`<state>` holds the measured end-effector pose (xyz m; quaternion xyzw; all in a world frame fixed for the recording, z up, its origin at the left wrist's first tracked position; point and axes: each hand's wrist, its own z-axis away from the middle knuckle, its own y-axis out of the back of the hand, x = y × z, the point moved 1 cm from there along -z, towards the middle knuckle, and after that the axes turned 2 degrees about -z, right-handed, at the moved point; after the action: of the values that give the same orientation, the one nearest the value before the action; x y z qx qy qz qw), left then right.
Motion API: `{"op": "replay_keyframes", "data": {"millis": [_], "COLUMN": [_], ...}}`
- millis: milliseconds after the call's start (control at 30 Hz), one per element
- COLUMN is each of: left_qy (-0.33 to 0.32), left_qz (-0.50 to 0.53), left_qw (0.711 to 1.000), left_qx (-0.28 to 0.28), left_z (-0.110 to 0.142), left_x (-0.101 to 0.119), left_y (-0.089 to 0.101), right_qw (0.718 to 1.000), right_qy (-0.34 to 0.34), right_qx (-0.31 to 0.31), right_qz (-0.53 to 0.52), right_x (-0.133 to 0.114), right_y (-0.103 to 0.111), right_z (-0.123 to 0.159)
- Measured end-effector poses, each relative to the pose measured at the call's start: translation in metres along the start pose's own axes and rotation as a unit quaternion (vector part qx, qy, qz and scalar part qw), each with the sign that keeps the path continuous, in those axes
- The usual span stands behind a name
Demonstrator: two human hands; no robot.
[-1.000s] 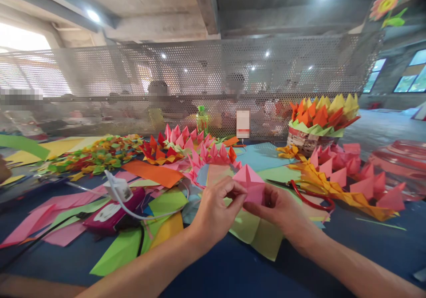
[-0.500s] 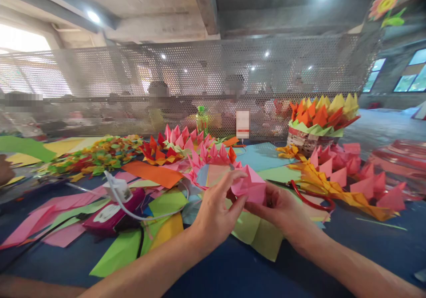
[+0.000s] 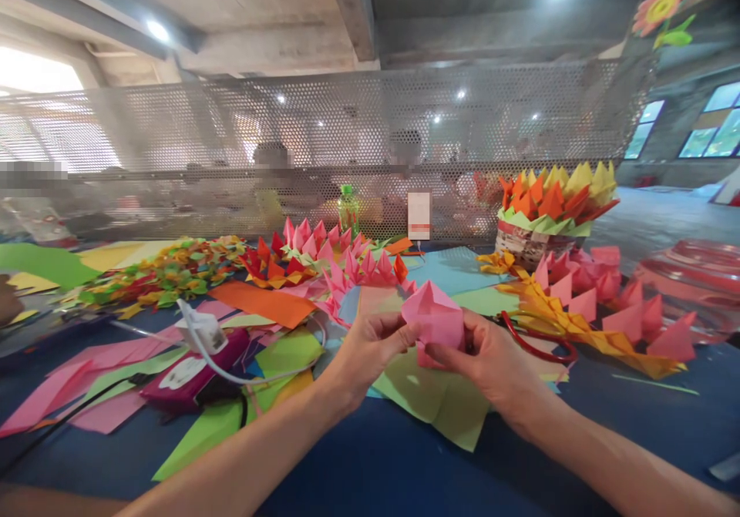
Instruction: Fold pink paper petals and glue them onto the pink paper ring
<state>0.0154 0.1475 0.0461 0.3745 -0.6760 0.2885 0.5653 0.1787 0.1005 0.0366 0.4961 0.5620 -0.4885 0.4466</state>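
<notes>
A pink folded paper piece (image 3: 435, 318) with a pointed top is held up between my two hands above the table. My left hand (image 3: 375, 351) pinches its left side between thumb and fingers. On the right side, my right hand (image 3: 491, 355) grips it, thumb across the lower front and fingers hidden behind. Below lie light green paper sheets (image 3: 425, 394). Just behind stands a ring of pink folded points (image 3: 352, 274). Red-handled scissors (image 3: 537, 344) rest right of my right hand, their blades partly hidden.
Left of my hands are a purple power block (image 3: 193, 374) with a white charger (image 3: 202, 328), cables and coloured paper. A basket of folded paper petals (image 3: 546, 232), a yellow-and-pink paper strip (image 3: 624, 340) and a clear red container (image 3: 694, 290) stand right. A perforated metal screen (image 3: 347, 124) runs behind.
My left fingers have come down from the top of the pink paper to its left side. The paper now turns its broad front toward me, and its point shows fully.
</notes>
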Motion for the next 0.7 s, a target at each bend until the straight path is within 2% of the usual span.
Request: {"op": "replay_keyframes", "data": {"millis": [267, 700], "left_qy": [0.025, 0.044], "left_qz": [-0.011, 0.01], "left_qw": [0.999, 0.998], "left_qx": [0.043, 0.047], "left_z": [-0.0001, 0.0019], "left_x": [-0.0033, -0.0014], "left_y": [0.0003, 0.0021], "right_qw": [1.0, 0.999], "right_qy": [0.015, 0.029], "right_qx": [-0.019, -0.027], "right_qz": [0.001, 0.024], "right_x": [-0.0004, -0.0028], "right_y": [0.0001, -0.0023], "right_z": [0.0021, 0.0019]}}
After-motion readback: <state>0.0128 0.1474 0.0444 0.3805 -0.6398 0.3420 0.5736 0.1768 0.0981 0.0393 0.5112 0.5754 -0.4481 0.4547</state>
